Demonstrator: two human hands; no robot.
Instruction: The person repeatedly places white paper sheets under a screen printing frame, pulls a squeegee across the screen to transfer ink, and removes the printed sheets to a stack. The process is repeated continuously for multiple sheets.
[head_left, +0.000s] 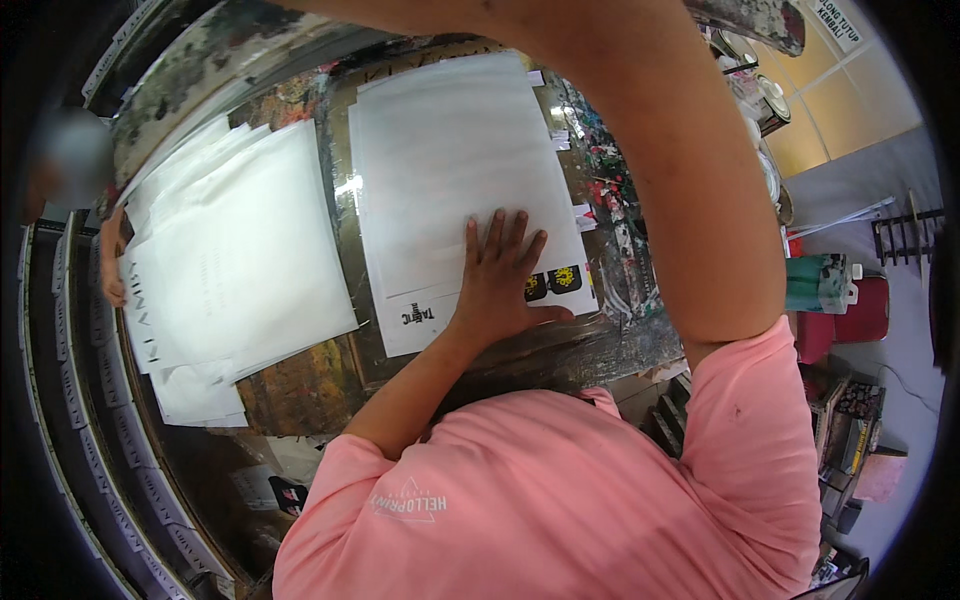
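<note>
My left hand (500, 265) lies palm down with fingers spread on a large white sheet (450, 150), which rests on a paint-stained board. Beside the thumb, black patches with yellow marks (553, 283) show on the white sheet underneath, and black lettering is printed near its lower corner. My right arm (690, 170) is raised and bent across the top of the view; its hand lies beyond the upper edge, so its grip is hidden. A paint-smeared bar (190, 95) runs along the upper left, close to that arm.
A loose pile of white sheets (240, 250) lies to the left, with another person's hand (112, 262) at its outer edge. Labelled racks (85, 400) line the far left. Cans (772, 100), a green jug (820, 283) and a red chair (862, 310) stand right.
</note>
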